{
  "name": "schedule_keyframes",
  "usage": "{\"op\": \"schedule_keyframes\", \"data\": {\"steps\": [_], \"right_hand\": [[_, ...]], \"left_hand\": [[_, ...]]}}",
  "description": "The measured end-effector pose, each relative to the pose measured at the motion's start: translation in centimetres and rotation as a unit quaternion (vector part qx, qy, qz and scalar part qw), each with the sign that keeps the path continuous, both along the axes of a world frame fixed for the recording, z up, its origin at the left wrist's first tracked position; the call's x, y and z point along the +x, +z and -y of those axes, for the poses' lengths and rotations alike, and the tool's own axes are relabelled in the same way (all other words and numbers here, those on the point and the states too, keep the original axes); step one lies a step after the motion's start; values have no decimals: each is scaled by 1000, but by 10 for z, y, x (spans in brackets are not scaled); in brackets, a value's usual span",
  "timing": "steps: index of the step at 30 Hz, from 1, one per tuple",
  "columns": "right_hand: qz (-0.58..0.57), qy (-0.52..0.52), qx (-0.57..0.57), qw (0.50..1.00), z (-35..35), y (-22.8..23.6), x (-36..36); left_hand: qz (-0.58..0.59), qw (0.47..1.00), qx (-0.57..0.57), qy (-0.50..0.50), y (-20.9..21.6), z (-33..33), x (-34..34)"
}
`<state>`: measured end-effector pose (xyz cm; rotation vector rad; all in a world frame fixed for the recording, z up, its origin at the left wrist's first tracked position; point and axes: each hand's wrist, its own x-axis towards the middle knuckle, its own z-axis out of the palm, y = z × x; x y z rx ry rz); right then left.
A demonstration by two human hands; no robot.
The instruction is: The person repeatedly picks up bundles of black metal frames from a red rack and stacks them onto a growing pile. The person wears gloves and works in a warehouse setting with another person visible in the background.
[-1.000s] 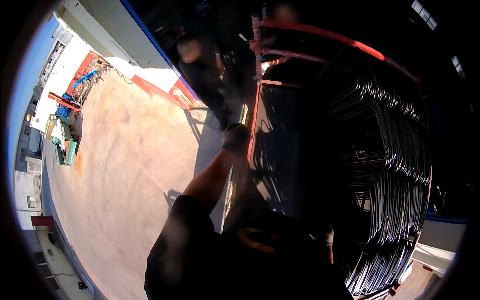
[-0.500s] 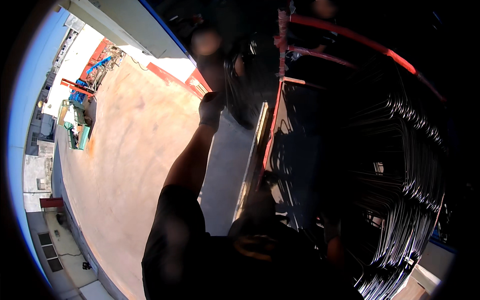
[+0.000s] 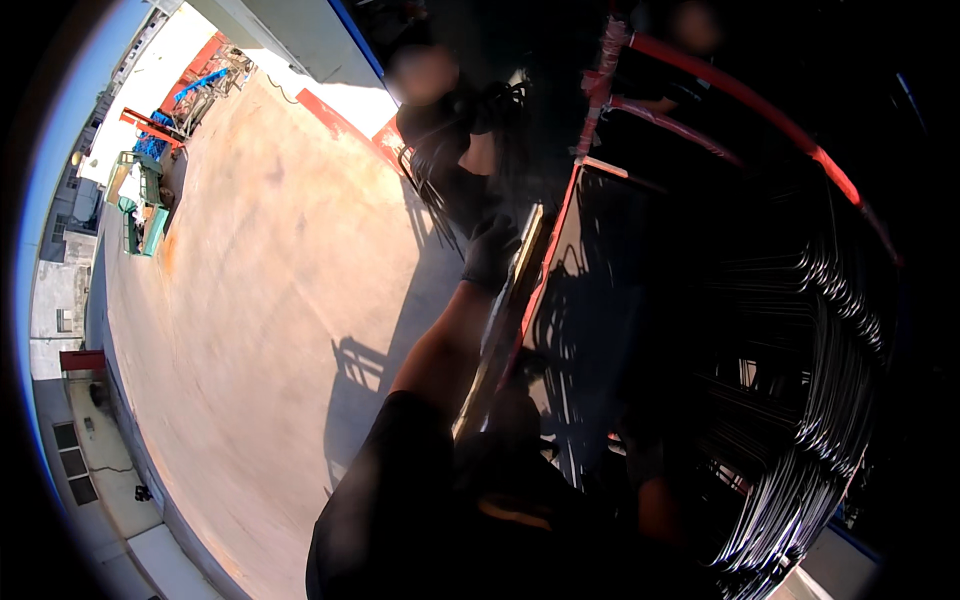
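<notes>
My left hand (image 3: 489,254), in a dark glove, is stretched forward beside a long, narrow pale-edged bar (image 3: 512,285). Its fingers lie close to the bar's far end, but shadow hides whether they grip it. Low on the right, my right hand (image 3: 645,458) is almost lost in darkness, so its fingers cannot be made out. Closest to it is a tall stack of dark, shiny bent metal frames (image 3: 835,385), packed tightly together. A red upright and rail (image 3: 548,265), partly wrapped in tape, runs just right of the bar.
Ahead, a co-worker (image 3: 440,130) in dark clothes carries dark, thin curved pieces on the arm. Another person (image 3: 690,70) stands behind a red curved rail (image 3: 750,92). Sunlit concrete (image 3: 260,270) spreads to the left, with a green cart (image 3: 147,205) farther off.
My left hand has moved right, up to the pale-edged bar. The co-worker shows more clearly, with the curved pieces on the arm. The whole view has shifted slightly.
</notes>
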<state>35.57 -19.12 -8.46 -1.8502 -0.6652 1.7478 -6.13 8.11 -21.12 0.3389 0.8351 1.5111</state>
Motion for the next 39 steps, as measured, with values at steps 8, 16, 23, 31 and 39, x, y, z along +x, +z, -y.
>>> {"op": "schedule_keyframes", "data": {"steps": [8,16,23,31,39], "right_hand": [[30,26,-84,996,62,-55,29],[79,110,-68,988,76,-72,44],[43,6,-103,994,68,-39,30],[66,138,50,987,8,18,9],[-476,-231,-92,843,-5,26,-50]], "left_hand": [[-643,743,146,115,-24,-54,-50],[-314,893,246,209,105,-39,-39],[57,925,351,134,173,-4,-24],[24,947,187,259,260,84,48],[-61,991,119,-21,317,177,153]]}}
